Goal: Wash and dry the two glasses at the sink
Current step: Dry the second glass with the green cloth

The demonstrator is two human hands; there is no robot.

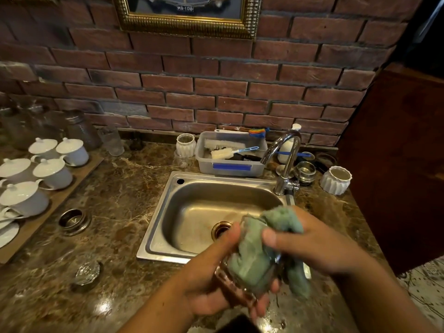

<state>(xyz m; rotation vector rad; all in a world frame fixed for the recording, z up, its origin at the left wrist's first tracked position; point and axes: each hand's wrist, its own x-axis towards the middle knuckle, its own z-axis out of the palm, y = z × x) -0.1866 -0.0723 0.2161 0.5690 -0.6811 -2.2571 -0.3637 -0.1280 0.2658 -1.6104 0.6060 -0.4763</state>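
The left hand [211, 280] is curled round a glass [234, 290], fingers wrapped under it and the thumb lying up along its near side. The right hand [310, 241] pinches a green cloth [249, 255] between thumb and fingers; part of the cloth is stuffed inside the glass and the rest bunches over the knuckles and hangs down behind. The glass is tilted, held in the air over the front right corner of the sink [192, 212], and is somewhat blurred

The sink is steel, with a brass-ringed drain [221, 229] just beyond the left thumb. A curved tap [286, 159] stands at its back right corner. Behind the sink a grey tub [230, 167] holds brushes [225, 153], with a white ribbed pot [336, 180] well off to the right

The second glass [87, 272], a cut one, sits on the brown marbled table [115, 200] well left of the hands, apart from the sink. Further left, lidded white cups [52, 173] stand on a board [79, 179], and a metal ring [74, 221] is set in the table beside it. A brick wall [216, 87] rises behind, with a gold frame [187, 25] on it
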